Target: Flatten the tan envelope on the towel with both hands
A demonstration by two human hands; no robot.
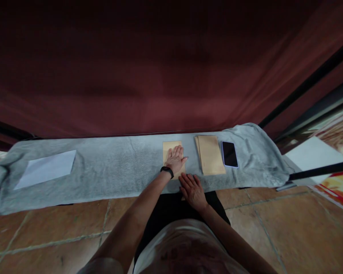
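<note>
A tan kraft-paper envelope (167, 147) lies on the grey cloth in front of me. My left hand (175, 158), with a black band on its wrist, presses flat on it, fingers stretched out. At the envelope's lower right corner rests my right hand (193, 190), palm down with its fingers extended. A small tan edge shows under the right hand near my lap; the hand hides the rest. To the right, a small stack of similar tan envelopes (213, 154) lies slightly fanned. Neither hand grips anything.
A phone (230, 154) with a dark screen lies right of the stack. White paper sheets (47, 169) are at the left on the grey cloth (111, 167). Dark red fabric (160, 110) hangs behind. Black metal bars (308, 83) and a white board (314, 154) stand at right.
</note>
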